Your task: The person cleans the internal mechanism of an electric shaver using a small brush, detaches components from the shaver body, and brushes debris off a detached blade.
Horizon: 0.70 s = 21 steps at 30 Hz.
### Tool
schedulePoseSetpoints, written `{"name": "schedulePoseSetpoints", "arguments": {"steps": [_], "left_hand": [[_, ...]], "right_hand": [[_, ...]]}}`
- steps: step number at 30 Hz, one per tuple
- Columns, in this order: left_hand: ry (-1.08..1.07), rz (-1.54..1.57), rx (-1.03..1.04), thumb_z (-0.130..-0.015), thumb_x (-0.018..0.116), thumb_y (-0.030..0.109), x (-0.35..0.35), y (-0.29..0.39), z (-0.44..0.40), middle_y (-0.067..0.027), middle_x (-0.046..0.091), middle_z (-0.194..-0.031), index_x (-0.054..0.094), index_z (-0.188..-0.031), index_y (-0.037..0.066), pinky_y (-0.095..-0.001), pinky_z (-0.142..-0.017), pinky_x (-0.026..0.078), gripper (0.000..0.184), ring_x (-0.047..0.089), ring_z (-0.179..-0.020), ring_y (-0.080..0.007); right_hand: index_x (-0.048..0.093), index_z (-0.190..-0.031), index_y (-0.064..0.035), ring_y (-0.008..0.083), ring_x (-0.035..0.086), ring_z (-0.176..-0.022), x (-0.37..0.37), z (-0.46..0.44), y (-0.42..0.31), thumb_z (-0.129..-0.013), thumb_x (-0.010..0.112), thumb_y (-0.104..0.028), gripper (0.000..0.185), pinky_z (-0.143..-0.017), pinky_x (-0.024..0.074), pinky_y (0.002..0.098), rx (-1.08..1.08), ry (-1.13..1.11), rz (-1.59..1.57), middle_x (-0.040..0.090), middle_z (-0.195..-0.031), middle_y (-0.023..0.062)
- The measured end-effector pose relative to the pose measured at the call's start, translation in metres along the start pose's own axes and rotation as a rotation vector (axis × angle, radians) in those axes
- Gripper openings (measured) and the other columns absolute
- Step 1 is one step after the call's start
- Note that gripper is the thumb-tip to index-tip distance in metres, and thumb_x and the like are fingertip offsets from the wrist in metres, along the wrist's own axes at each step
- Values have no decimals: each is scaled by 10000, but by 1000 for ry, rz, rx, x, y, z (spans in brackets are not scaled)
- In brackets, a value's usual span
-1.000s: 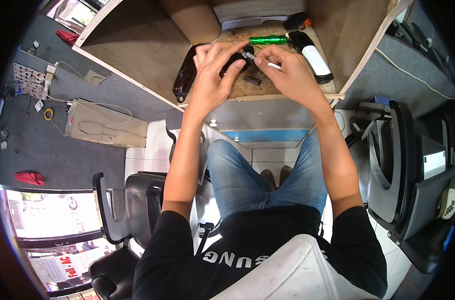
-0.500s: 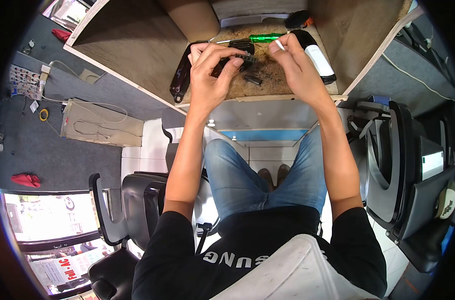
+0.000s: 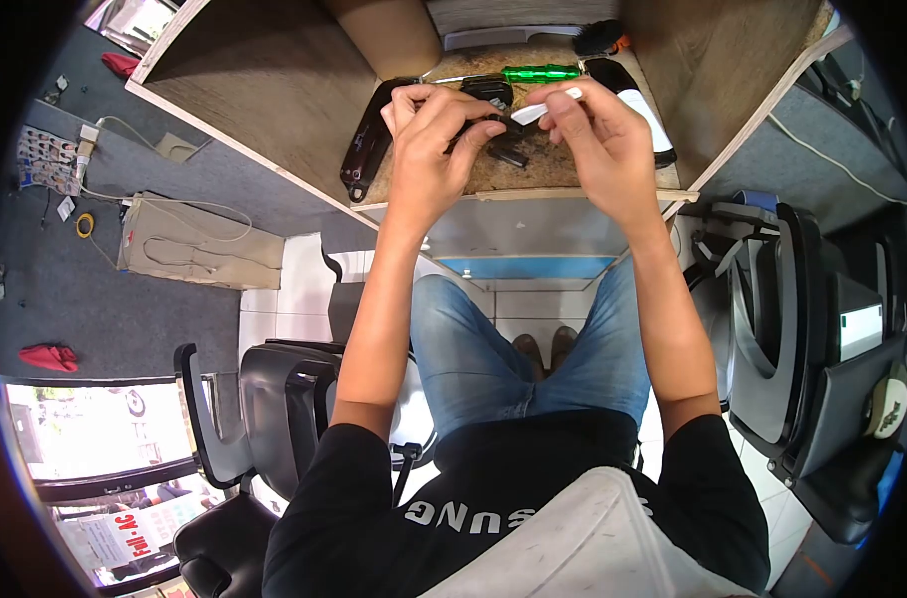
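My left hand [image 3: 429,149] is closed, fingertips pinching a small dark part [image 3: 499,122] whose exact kind I cannot make out. Between the thumb and fingers of my right hand [image 3: 611,145] is a slim white tool [image 3: 533,113], its wider end pointing at the dark part. Whether the two touch is unclear. Below them, a small black piece [image 3: 507,156] lies on the worn wooden shelf [image 3: 545,174]. Just behind my hands rests a screwdriver with a green handle [image 3: 539,74].
A dark, glossy device [image 3: 362,159] lies left of my left hand. Right of my right hand is a black-and-white device [image 3: 656,130]. Farther back are a pale comb [image 3: 513,37] and a black brush [image 3: 597,40]. Wooden side panels [image 3: 264,90] flank the shelf. Black chairs [image 3: 289,414] stand on both sides.
My right hand has turned and moved slightly down, bringing the white tool's end to the left, close to the dark part. My left hand has shifted slightly right.
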<state>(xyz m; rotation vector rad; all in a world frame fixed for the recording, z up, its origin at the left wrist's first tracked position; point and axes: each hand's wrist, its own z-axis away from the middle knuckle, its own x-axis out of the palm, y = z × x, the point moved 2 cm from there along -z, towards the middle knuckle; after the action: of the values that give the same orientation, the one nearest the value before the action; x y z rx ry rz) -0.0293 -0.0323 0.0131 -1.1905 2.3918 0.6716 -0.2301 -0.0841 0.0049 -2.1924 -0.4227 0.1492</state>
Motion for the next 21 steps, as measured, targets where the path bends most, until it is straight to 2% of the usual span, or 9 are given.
{"name": "schedulePoseSetpoints", "arguments": {"steps": [3,6,9,12,15,18,21], "left_hand": [[-4,27,4,-877,867,160,0,-1,0,16,749,-966,810,-972,126,-418,-989,363,116,560,-1059,-269],[-1,24,-14,-879,860,142,1,1,-1,9,751,-971,807,-971,124,-420,-993,362,108,560,-1072,-272],[10,81,-21,-885,852,134,0,-2,0,3,755,-985,806,-970,122,-419,-1010,358,98,561,-1087,-276],[-33,22,-28,-895,845,147,-1,0,-1,0,759,-997,804,-969,120,-424,-1029,353,89,564,-1094,-278],[-4,35,-28,-907,837,164,-1,-5,1,3,760,-999,802,-968,119,-433,-1041,346,83,564,-1095,-276],[-33,18,-15,-915,832,174,0,-3,-1,6,760,-1000,802,-969,119,-439,-1040,345,83,563,-1094,-274],[-13,48,-34,-920,831,177,0,-6,0,8,760,-1003,802,-970,120,-436,-1040,345,81,562,-1091,-272]], "right_hand": [[798,-1111,-15,152,704,-783,2,-1,-6,-1103,690,-227,238,-705,541,299,-93,-28,216,744,-894,72],[791,-1103,-13,188,710,-770,1,2,-5,-1094,694,-215,225,-713,549,316,-76,44,201,746,-889,98],[785,-1095,-10,194,716,-772,4,0,-5,-1097,689,-214,226,-702,545,318,-103,-35,187,750,-887,99],[778,-1074,-8,203,711,-757,1,0,-5,-1098,684,-205,219,-679,535,330,-92,50,337,750,-883,107],[771,-1055,-7,213,693,-728,4,0,-5,-1094,685,-194,210,-652,514,341,-197,-7,234,741,-872,113],[766,-1041,-4,237,694,-732,4,-2,-6,-1086,688,-179,197,-656,517,349,-171,25,328,745,-888,117],[763,-1038,0,264,706,-764,4,0,-8,-1082,689,-175,195,-691,538,356,-215,-19,295,753,-909,117]]}}
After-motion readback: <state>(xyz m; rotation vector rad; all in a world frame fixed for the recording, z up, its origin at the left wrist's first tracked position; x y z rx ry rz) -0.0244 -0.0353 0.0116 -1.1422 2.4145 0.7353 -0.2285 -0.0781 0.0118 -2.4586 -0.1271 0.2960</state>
